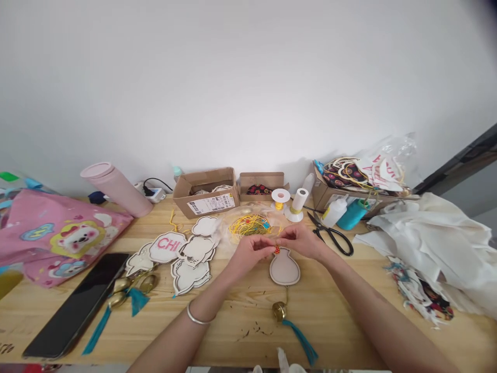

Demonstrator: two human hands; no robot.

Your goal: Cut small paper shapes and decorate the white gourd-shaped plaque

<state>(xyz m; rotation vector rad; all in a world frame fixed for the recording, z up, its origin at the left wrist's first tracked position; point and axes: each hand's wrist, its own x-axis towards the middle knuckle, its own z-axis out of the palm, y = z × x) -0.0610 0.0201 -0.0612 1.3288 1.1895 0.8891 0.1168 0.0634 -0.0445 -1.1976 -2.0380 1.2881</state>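
Observation:
Both hands meet at the top of a pale gourd-shaped piece [284,268] lying on the wooden table. Small red beads [277,249] show between the fingertips. My left hand [258,250] comes from the left, its fingers pinched together beside the beads. From the right, my right hand [298,240] pinches just above them; what lies between its fingertips is too small to name. A gold bell [278,311] with a teal tassel [302,339] hangs off the gourd's lower end, flat on the table.
Black scissors [334,235], a teal thread spool [352,214] and a glue bottle [334,210] lie right of my hands. Yellow cords [250,225] sit behind them. Left are cloud-shaped pieces [190,274], a phone [77,305] and a pink bag [73,233]. White cloth [438,243] is at right.

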